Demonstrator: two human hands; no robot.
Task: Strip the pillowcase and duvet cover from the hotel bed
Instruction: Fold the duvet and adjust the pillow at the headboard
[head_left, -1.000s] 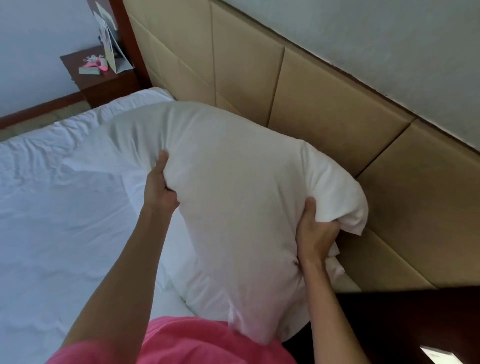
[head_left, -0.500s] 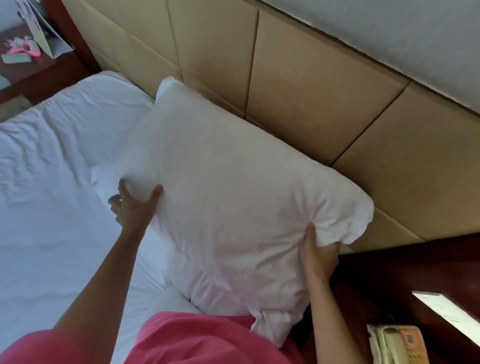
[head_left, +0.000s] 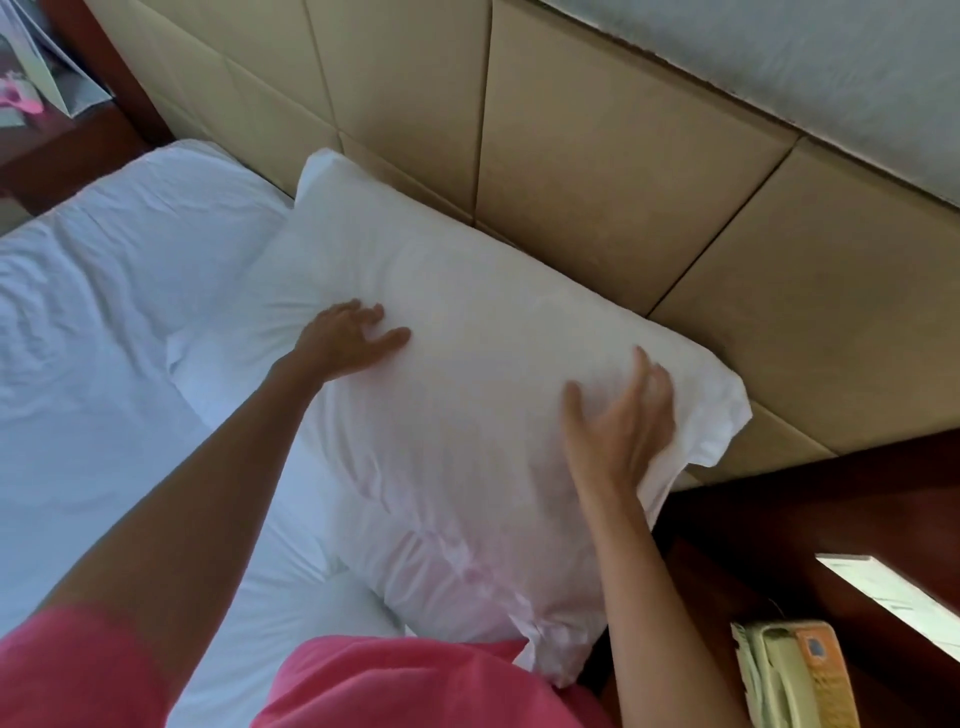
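A white pillow in its pillowcase (head_left: 467, 364) lies on the bed against the padded headboard, its near corner reaching my pink shirt. My left hand (head_left: 345, 338) rests flat on the pillow's left part, fingers spread. My right hand (head_left: 621, 415) lies on the pillow near its right end, fingers loosely bent and blurred, holding nothing that I can see. The white bed linen (head_left: 104, 338) stretches away to the left under my left arm.
The tan padded headboard (head_left: 597, 156) runs diagonally behind the pillow. A dark wooden nightstand (head_left: 779, 519) at the right carries a beige telephone (head_left: 789, 675) and a white card (head_left: 893, 592). Another nightstand (head_left: 62, 140) with papers stands at the far left.
The pillow has come down from being held upright to lying on the bed. Both hands let go of its edges and now lie on top of it.
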